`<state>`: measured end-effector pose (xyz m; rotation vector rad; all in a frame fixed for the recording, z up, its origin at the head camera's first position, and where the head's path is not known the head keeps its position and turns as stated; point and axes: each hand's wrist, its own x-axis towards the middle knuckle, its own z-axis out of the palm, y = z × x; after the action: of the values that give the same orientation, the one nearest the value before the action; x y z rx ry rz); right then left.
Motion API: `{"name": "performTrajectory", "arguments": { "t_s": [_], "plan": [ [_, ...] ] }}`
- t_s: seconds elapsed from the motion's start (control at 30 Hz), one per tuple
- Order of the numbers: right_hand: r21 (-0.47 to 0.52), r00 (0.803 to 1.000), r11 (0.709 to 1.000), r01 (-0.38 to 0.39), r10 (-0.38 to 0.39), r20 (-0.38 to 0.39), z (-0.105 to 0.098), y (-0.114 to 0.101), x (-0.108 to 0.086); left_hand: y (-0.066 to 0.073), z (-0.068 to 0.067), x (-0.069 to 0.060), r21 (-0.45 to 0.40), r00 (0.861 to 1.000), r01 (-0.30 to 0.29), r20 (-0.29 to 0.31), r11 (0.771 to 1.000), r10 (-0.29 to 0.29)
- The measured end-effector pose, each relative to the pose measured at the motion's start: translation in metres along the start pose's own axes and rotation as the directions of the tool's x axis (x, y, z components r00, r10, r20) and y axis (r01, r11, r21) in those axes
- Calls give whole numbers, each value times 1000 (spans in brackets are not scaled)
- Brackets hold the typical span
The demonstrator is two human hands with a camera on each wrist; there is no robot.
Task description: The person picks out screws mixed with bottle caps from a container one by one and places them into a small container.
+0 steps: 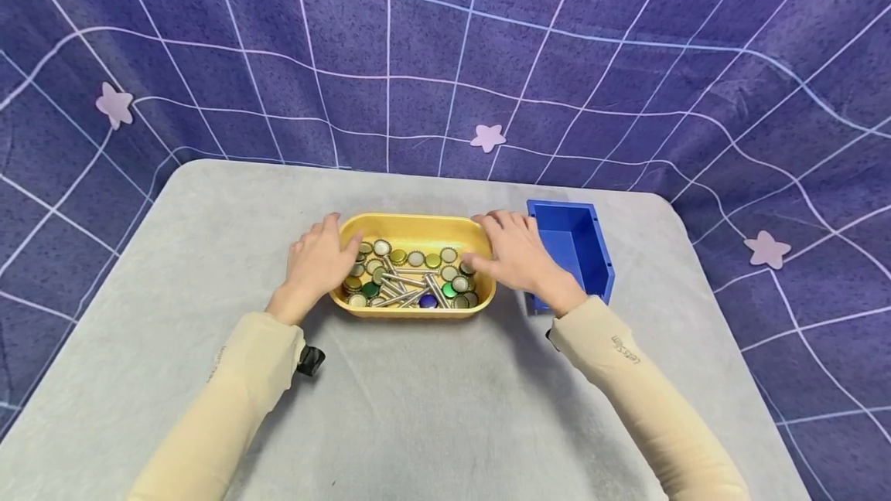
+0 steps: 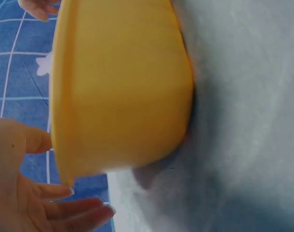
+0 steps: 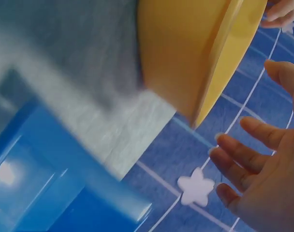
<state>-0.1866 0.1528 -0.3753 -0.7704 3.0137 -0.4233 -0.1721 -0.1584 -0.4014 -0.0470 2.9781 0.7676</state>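
Yellow tub (image 1: 411, 313) on a grey surface (image 1: 418, 408)

Bottle caps (image 1: 448, 274) in silver, gold, green and blue fill it, with silver rods (image 1: 435, 290) among them. The left hand (image 1: 319, 257) and right hand (image 1: 517, 253) flank its ends, fingers loosely extended, thumbs by the rim. Beside the right hand stands a blue bin (image 1: 592, 253), partly hidden.

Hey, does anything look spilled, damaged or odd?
Nothing stands out. Bottle caps and metal rods lie jumbled together, but inside the yellow tub, with none visible on the tabletop. What shows of the blue bin looks intact.
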Motion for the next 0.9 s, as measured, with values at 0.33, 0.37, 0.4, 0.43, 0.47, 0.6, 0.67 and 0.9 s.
{"name": "performTrajectory", "arguments": {
  "t_s": [0.33, 0.37, 0.4, 0.43, 0.47, 0.6, 0.67, 0.9],
  "plan": [
    [-13, 987, 995, 99, -97, 131, 20, -30, 16, -11, 7, 4, -76, 996, 77, 49, 994, -73],
    [-15, 985, 995, 104, -100, 143, 23, -33, 17, -11, 7, 5, -88, 996, 83, 52, 993, -79],
    [-17, 983, 994, 110, -106, 149, 26, -36, 19, -12, 8, 5, -102, 995, 89, 55, 991, -84],
    [-16, 982, 993, 114, -111, 154, 28, -38, 20, -11, 8, 6, -116, 995, 94, 58, 989, -87],
    [-14, 981, 993, 118, -114, 158, 32, -41, 21, -11, 9, 6, -131, 994, 97, 58, 987, -90],
    [-14, 977, 992, 129, -125, 171, 46, -50, 26, -12, 15, 8, -155, 995, 91, 65, 984, -82],
    [-21, 975, 992, 126, -120, 189, 53, -54, 27, -14, 19, 10, -159, 995, 82, 67, 984, -72],
    [-39, 975, 997, 70, -60, 212, 65, -58, 32, -17, 29, 13, -215, 996, 84, 61, 973, -72]
  ]
}}
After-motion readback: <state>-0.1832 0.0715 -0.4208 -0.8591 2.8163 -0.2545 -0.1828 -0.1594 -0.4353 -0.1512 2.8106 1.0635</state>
